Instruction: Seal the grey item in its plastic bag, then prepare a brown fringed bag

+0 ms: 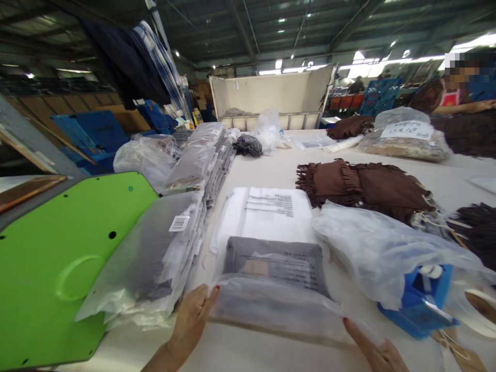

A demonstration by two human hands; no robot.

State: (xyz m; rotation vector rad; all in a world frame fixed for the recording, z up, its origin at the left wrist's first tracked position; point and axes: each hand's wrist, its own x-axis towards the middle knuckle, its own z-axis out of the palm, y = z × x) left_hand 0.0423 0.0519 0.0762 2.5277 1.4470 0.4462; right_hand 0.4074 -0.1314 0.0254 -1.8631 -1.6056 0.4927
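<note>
Bagged garment (271, 289), white table (271, 160), warehouse ceiling (271, 26)
</note>
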